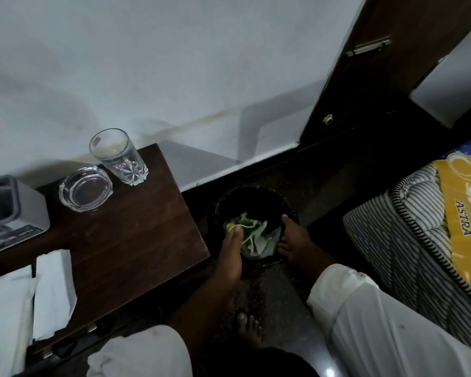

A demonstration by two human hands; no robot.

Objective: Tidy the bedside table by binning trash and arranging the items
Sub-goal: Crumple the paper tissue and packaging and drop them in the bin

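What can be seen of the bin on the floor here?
The bin is round, black and dark inside, standing upright on the dark floor beside the wooden bedside table. Green and white crumpled wrappers lie in it. The left hand reaches over its near rim, fingers on the trash; the right hand rests on the rim's right side.

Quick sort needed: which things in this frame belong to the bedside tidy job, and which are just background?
Job:
- bedside table
- black bin on the floor
- green and white trash in it
- left hand, right hand, both at the bin
- drinking glass
- glass ashtray
- white tissues
- grey box

Background:
- mattress
- wooden door
- wall
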